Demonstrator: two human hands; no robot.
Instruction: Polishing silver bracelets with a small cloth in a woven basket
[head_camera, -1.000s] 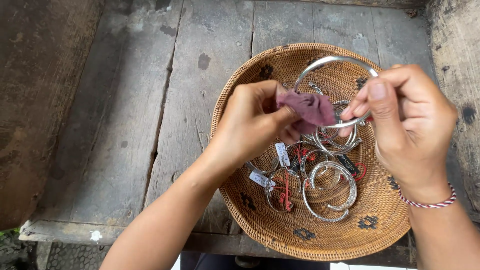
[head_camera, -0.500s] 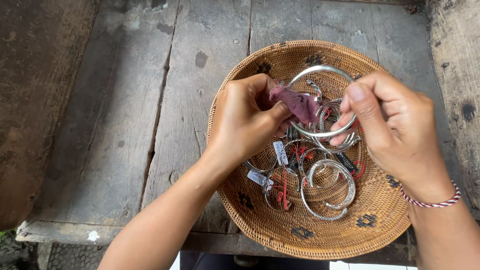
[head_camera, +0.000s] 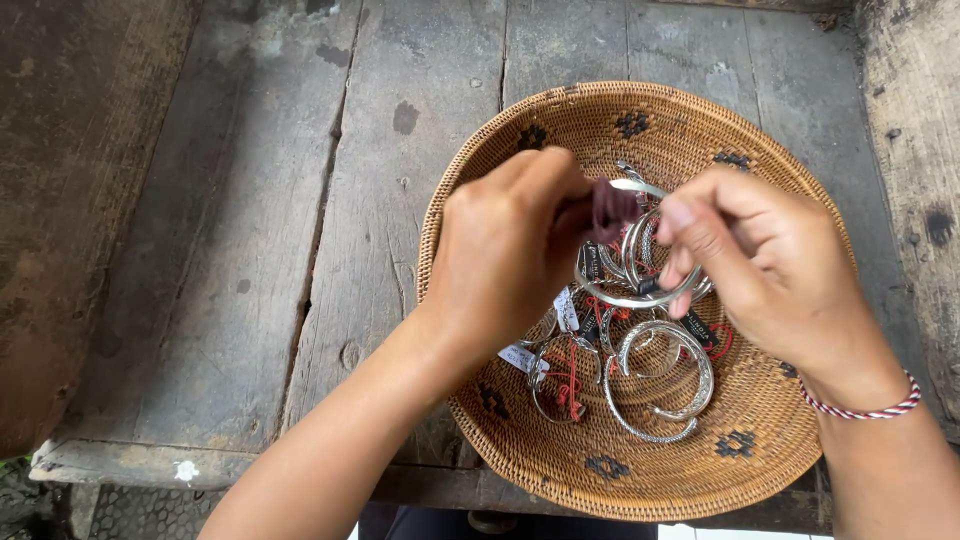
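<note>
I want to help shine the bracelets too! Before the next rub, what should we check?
1. Right hand grips the silver bangle: ok, fingers pinch its rim.
2. Left hand holds the dark red cloth: ok.
3. Cloth touches the bangle: cannot tell, fingers hide the contact.
4. Bangle is over the woven basket in case it slips: ok.
5. Other bangles stay inside the basket: ok.
6. Basket sits fully on the wooden table: not ok, its near rim overhangs the edge.
</note>
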